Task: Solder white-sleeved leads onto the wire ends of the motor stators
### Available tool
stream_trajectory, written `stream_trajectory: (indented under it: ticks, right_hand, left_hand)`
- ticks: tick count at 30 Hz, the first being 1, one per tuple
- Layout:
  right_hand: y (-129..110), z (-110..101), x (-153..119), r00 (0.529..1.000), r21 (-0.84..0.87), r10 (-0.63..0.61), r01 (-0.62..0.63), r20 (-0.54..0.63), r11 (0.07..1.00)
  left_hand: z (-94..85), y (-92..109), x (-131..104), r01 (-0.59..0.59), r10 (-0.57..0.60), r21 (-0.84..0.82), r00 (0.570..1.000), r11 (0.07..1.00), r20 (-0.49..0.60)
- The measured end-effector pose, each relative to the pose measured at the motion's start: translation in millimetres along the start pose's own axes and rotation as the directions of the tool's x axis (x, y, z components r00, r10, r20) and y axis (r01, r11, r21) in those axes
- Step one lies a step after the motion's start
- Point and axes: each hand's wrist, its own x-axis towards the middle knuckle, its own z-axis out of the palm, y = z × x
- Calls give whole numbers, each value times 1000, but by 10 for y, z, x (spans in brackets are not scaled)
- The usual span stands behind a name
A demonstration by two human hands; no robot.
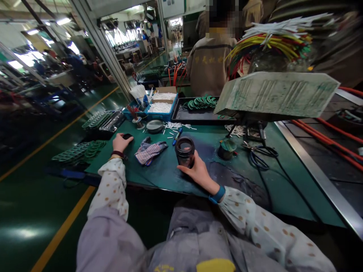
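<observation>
My right hand [198, 170] is wrapped round a dark, see-through cup [185, 153] with a black threaded rim. The cup is upright and its mouth is uncovered, above the front middle of the green table mat [159, 175]. At the table's left edge, my left hand [121, 142] has its fingers closed on a round black lid [127, 136]. Between my hands lies a pair of striped cloth gloves [149, 152]. A blue marker pen [177, 136] rests just behind the cup.
Blue bins of white tubes [160, 107] and a black tray [195, 113] of green rings stand at the back. A worn lamp-like hood [278, 94] hangs over the right side. Pliers [249, 146], black cable and a small round tin [227, 149] lie beneath it. A co-worker [210, 64] sits beyond.
</observation>
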Motion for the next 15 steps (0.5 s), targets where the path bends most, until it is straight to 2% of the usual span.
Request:
stream_trajectory:
  ticks: [2, 6, 8, 12, 15]
  right_hand:
    - [3, 2, -6, 1000, 23, -14, 14, 13, 1000]
    - [-5, 16, -29, 996, 46, -92, 92, -14, 995]
    - [-11, 28, -34, 988, 49, -150, 151, -19, 987]
    - [-6, 66, 1, 975, 26, -221, 221, -2, 975]
    - [13, 94, 60, 970, 18, -242, 242, 32, 970]
  left_hand:
    - [139, 2, 30, -13, 13, -18, 1000, 1000, 7]
    - [308, 11, 16, -86, 84, -28, 992, 996, -90]
    - [306, 12, 7, -97, 94, -19, 986, 995, -135]
    - [193, 44, -54, -60, 55, -24, 980, 998, -193]
    - [137, 106, -209, -129, 121, -50, 982, 990, -143]
